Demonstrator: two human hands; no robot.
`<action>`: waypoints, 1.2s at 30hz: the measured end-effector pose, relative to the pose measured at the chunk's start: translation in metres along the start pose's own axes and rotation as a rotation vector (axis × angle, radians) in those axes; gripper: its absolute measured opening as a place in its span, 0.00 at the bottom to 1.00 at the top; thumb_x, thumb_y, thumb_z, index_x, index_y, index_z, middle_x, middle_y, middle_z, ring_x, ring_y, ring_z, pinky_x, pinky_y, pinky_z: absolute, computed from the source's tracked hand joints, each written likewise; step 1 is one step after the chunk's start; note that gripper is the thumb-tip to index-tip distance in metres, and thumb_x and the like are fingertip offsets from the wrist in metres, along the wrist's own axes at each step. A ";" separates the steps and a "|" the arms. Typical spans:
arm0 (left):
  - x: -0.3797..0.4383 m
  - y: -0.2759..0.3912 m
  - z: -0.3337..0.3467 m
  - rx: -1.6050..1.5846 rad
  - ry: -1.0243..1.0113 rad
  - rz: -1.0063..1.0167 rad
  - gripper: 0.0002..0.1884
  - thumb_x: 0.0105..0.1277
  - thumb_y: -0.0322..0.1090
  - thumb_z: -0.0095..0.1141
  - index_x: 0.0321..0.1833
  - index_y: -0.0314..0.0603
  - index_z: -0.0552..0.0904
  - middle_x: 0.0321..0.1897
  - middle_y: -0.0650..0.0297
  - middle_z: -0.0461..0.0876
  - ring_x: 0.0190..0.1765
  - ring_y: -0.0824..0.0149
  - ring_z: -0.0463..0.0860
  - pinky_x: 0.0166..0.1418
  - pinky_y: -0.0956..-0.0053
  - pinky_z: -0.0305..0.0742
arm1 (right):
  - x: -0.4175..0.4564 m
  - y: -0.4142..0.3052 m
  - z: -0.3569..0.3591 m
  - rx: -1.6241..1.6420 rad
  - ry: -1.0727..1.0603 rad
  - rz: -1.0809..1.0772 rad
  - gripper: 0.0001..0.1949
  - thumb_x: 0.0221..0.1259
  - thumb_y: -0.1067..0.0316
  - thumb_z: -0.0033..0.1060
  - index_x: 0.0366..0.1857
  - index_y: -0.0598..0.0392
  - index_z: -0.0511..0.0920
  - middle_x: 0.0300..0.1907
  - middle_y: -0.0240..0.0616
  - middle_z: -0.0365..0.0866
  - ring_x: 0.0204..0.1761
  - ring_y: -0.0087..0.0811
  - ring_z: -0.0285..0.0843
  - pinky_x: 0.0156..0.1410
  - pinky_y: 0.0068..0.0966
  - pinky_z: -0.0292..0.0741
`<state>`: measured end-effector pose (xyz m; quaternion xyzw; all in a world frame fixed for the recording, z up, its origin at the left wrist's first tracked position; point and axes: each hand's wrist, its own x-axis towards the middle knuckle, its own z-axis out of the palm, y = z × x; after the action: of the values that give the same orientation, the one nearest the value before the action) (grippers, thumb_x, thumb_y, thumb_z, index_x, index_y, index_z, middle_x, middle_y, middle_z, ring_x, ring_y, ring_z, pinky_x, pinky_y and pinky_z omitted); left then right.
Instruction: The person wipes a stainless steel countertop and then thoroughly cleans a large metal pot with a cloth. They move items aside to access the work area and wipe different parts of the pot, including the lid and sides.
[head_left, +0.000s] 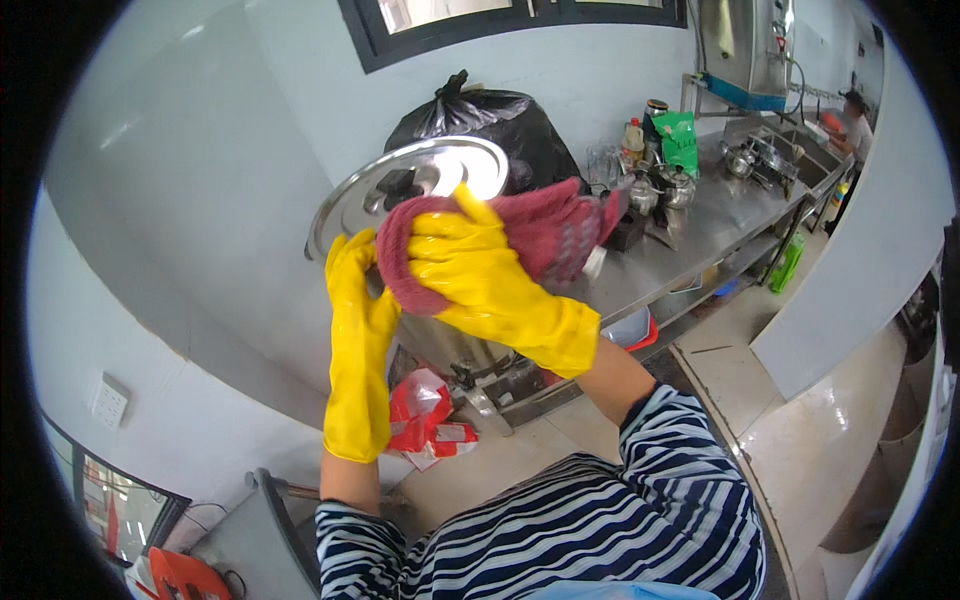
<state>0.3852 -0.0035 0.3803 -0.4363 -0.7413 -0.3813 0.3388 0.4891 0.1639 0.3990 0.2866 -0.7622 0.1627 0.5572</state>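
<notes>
My right hand (480, 274), in a yellow rubber glove, grips a maroon towel (536, 217). The cloth loops around the fingers and trails off to the right. In a matching glove, my left hand (356, 300) is beside the towel at the near left edge of a round stainless steel lid (487, 161). Its fingers are bent, and what lies between them is mostly hidden. The shiny lid has a black knob (397, 187), partly behind the towel. Below my hands shows the wall of a large steel drum (450, 341) with a small tap (463, 375) low on its front.
Behind the lid stands a tied black garbage bag (525, 120). A steel counter (720, 225) runs right, bearing metal teapots (679, 187), bottles and a green pouch (679, 139). Red-and-white packaging (424, 416) lies on the floor. A person (855, 131) is by the far sink.
</notes>
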 end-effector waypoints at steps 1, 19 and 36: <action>0.001 0.004 0.004 -0.026 -0.002 -0.046 0.16 0.57 0.31 0.66 0.49 0.39 0.79 0.58 0.53 0.76 0.64 0.50 0.70 0.69 0.60 0.63 | -0.006 0.014 0.011 -0.059 -0.036 0.037 0.14 0.46 0.58 0.67 0.37 0.49 0.81 0.43 0.34 0.81 0.56 0.40 0.75 0.72 0.56 0.50; 0.002 0.015 0.023 0.010 0.106 -0.136 0.10 0.56 0.28 0.65 0.41 0.40 0.80 0.50 0.57 0.79 0.57 0.57 0.75 0.64 0.65 0.65 | -0.032 0.228 0.016 0.678 0.118 0.745 0.21 0.62 0.51 0.59 0.47 0.59 0.81 0.45 0.45 0.83 0.50 0.40 0.79 0.56 0.34 0.72; 0.006 0.020 0.036 0.010 0.121 -0.134 0.09 0.59 0.25 0.64 0.40 0.39 0.78 0.47 0.59 0.79 0.51 0.61 0.77 0.58 0.71 0.68 | -0.357 0.089 0.118 0.062 -0.230 1.425 0.24 0.53 0.64 0.62 0.57 0.51 0.75 0.57 0.53 0.75 0.60 0.55 0.70 0.63 0.37 0.69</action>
<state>0.3943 0.0365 0.3737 -0.3602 -0.7489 -0.4249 0.3590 0.4217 0.2582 0.0305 -0.2489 -0.8127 0.4769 0.2237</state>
